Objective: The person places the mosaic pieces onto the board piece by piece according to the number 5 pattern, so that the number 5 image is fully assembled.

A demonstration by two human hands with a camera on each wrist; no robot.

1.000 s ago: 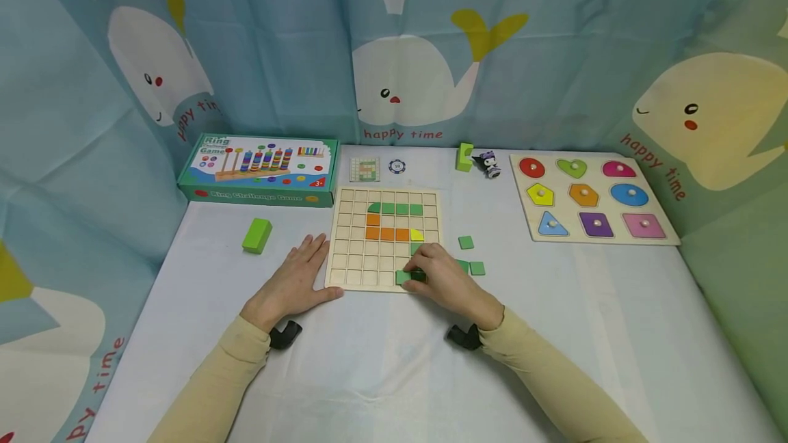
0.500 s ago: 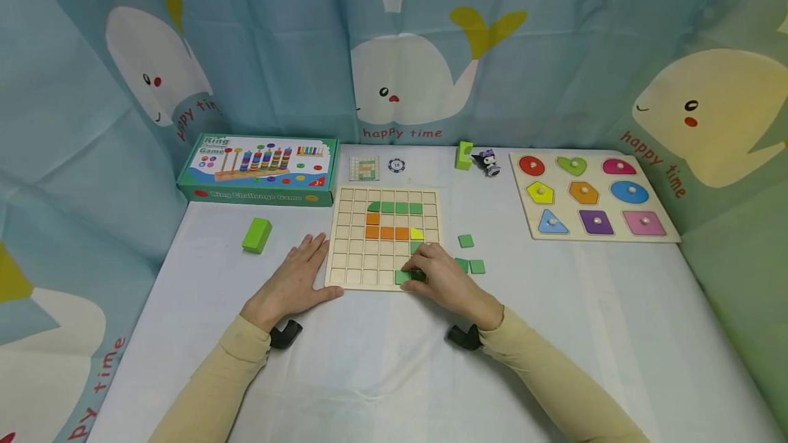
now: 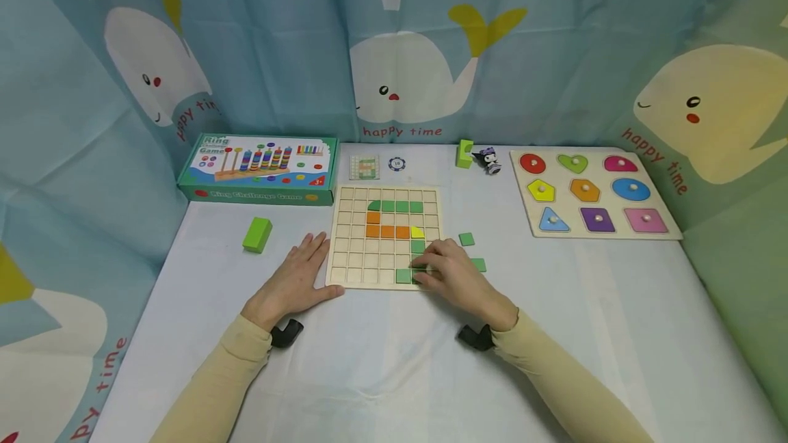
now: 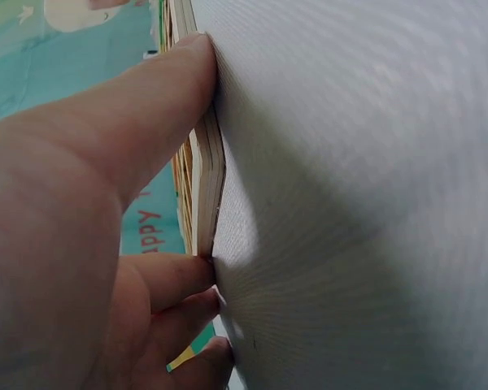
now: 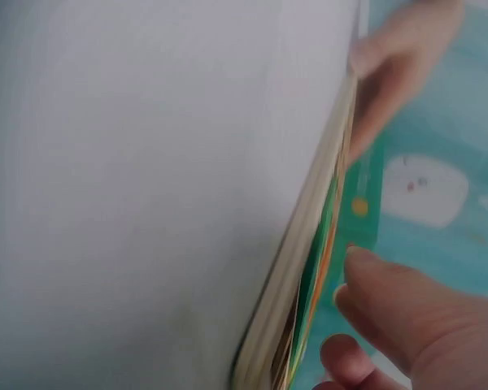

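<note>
A square wooden grid board (image 3: 363, 262) holds green, orange and yellow tiles in a winding path. My left hand (image 3: 292, 284) lies with fingers spread at its left side, and in the left wrist view the thumb and fingertips meet the board's edge (image 4: 207, 179). My right hand (image 3: 458, 277) hovers over the lower right corner with fingers bent loosely and apart; the right wrist view shows nothing between thumb and fingers. Just left of these fingertips a green tile (image 3: 403, 276) sits in the bottom row. The right hand partly hides the tiles beneath it.
Loose green tiles (image 3: 466, 239) lie right of the board. Behind it are a pattern card (image 3: 364, 167) and a round chip (image 3: 397, 164). A green game box (image 3: 258, 169) and green block (image 3: 256, 235) stand left; a knobbed shape puzzle (image 3: 591, 227) lies right.
My right hand has let go of a dark green tile at the bottom row and drawn slightly right, fingers parting. My left hand stays at the board's edge.
</note>
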